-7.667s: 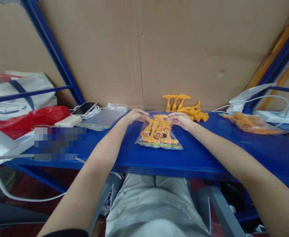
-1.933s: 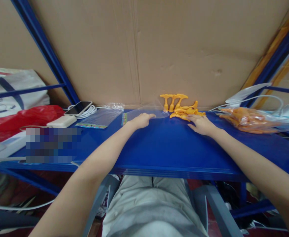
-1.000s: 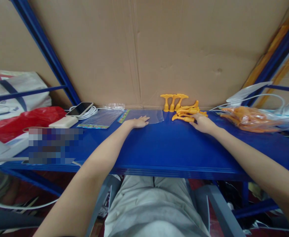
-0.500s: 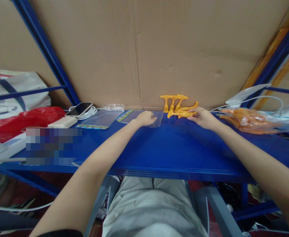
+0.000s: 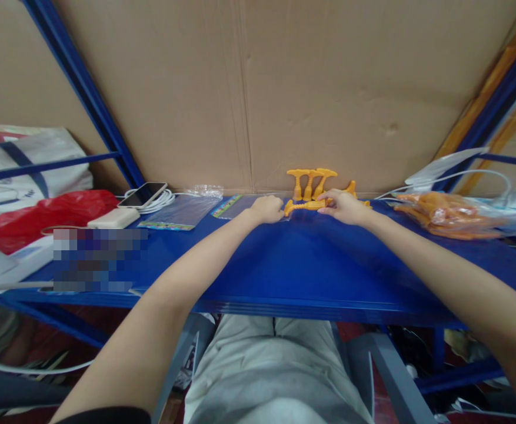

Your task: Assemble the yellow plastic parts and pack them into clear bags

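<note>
My left hand (image 5: 266, 208) is closed on the right edge of a clear plastic bag (image 5: 235, 206) that lies flat on the blue shelf (image 5: 302, 259). My right hand (image 5: 345, 206) holds an orange plastic toy piece (image 5: 304, 205), its left end pointing at the bag's edge beside my left hand. Three more orange pieces (image 5: 311, 180) stand upright against the cardboard wall just behind, and another orange piece (image 5: 351, 188) pokes out behind my right hand.
A stack of clear bags (image 5: 180, 211) lies left of my left hand, next to a phone (image 5: 143, 194), white cable and power bank (image 5: 113, 218). A red bag (image 5: 41, 215) sits far left. Filled bags of orange pieces (image 5: 443, 215) lie at right.
A filled bag that lay between my hands is gone from the middle. My left hand pulled out an empty bag and gripped its edge; my right hand picked up an orange piece and brought it leftward.
</note>
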{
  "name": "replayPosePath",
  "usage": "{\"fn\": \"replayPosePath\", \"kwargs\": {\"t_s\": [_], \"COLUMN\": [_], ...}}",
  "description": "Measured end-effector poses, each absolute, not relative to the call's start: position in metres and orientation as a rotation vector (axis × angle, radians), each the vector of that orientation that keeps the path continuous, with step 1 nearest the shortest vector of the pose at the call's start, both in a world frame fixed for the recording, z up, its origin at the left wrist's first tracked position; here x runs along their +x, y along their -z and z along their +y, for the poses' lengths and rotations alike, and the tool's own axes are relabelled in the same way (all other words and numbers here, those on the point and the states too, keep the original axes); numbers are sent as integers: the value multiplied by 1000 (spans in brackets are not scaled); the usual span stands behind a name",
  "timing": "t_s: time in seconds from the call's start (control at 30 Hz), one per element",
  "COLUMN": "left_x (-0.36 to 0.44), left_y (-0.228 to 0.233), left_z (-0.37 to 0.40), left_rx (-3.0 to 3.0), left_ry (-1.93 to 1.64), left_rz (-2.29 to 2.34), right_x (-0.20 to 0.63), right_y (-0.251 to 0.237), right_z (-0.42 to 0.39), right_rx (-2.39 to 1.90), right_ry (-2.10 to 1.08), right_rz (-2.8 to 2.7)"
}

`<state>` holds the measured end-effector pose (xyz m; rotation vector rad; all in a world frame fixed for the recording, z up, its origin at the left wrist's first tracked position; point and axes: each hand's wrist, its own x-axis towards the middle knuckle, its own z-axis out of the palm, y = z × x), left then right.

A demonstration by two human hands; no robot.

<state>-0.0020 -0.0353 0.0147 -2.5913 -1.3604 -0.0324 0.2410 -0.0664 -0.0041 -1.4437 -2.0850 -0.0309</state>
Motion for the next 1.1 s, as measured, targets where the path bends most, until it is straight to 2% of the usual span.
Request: {"fn": "replayPosePath", "kwargs": {"t_s": [0.33,0.67,0.8,0.9,1.0,1.1], "left_x": [5,3,-32,-70,-102,-116], "left_y": [-21,-20,-25,-23,-14,-6], "left_z": [-52,-55,-37,-19,-4,5], "left_rx": [-2577,-2673,-2476,-2242,-2166,-2221], "left_ry": [232,527,624,605,422,267], "left_rz": [-1275,-1244,-1580,-1960,-2220,-2263], "right_x": [210,176,177,178,177,172], "right_y": [0,6,8,10,12,11], "right_z": [-55,-43,-46,-49,-50,-49], "right_rx": [-1372,-1465,-1477,-1501,-1492,-1473], "right_ry": [-59,-330,-410,-594,-830,-956], "right_rz": [-2106,-2047,-2012,-1956,-1908,-1861]}}
